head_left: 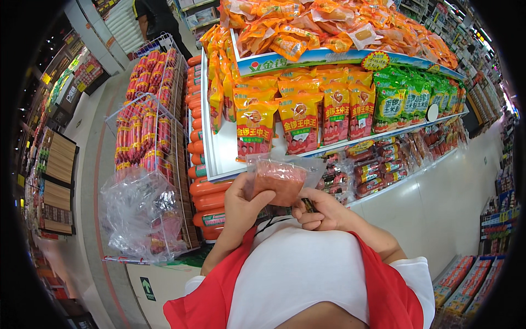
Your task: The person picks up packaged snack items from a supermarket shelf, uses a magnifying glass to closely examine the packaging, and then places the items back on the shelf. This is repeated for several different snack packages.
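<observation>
A vacuum-packed block of pink meat (279,181) in clear plastic film is held in front of my chest. My left hand (248,201) grips its left side, with the thumb across the front. At its lower right corner is my right hand (318,209), fingers curled around a small dark object (307,204) that I cannot make out. Just beyond the pack stand yellow and red bags of sausages (299,123) on a white shelf (224,152), with green bags (400,100) to their right.
Large orange-red sausages (211,201) are stacked left of the shelf. Beside them stands a wire basket (181,135) of red sausage bundles, with a crumpled clear plastic bag (139,214) at its near end. A heap of orange packets (328,24) tops the display. A person (162,20) stands at the upper left.
</observation>
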The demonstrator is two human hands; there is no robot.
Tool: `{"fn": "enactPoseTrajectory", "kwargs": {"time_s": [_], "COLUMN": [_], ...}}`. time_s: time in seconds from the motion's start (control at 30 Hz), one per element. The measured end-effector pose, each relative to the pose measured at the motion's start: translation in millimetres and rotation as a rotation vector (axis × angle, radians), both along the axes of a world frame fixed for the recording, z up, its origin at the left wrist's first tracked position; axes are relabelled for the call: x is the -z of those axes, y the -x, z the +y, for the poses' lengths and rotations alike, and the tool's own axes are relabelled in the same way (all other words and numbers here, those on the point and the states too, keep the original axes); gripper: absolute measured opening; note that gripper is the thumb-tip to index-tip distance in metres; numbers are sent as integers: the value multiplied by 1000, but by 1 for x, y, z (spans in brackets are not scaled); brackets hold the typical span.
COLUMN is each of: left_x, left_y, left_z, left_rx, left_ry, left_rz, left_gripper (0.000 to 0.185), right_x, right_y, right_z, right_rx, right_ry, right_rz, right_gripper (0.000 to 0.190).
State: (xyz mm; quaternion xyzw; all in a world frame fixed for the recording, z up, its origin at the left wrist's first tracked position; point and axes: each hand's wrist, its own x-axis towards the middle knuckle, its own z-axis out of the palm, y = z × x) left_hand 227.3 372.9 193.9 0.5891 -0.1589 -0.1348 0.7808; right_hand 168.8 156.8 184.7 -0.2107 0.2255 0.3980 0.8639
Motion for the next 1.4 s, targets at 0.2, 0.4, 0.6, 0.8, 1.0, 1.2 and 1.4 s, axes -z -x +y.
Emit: {"fn": "enactPoseTrajectory", "kwargs": {"time_s": [0.2, 0.4, 0.6, 0.8, 1.0, 1.2, 1.4], "left_x": [4, 2, 10, 5, -6, -6, -8], "left_y": [-2, 8, 12, 21, 18, 13, 10], "left_z": [1, -8, -8, -4, -12, -12, -14], "left_rx": [-7, 101, 257, 533, 435, 415, 402], "left_ry": [9, 55, 71, 316, 373, 355, 367], "left_rz": [48, -33, 70, 367, 366, 468, 484], "left_gripper": [32, 68, 136, 118, 88, 89, 85], "right_x": [-3, -16, -31, -34, -43, -42, -43], "right_y": [3, 7, 10, 4, 0, -5, -9], "right_z": [3, 6, 1, -6, -11, -13, -13], "right_rx": [4, 239, 450, 497, 475, 437, 435], "right_ry": [-12, 263, 852, 901, 950, 952, 933], "right_rz": [49, -177, -630, -795, -855, -840, -842], "right_gripper": [32, 23, 17, 16, 17, 19, 19]}}
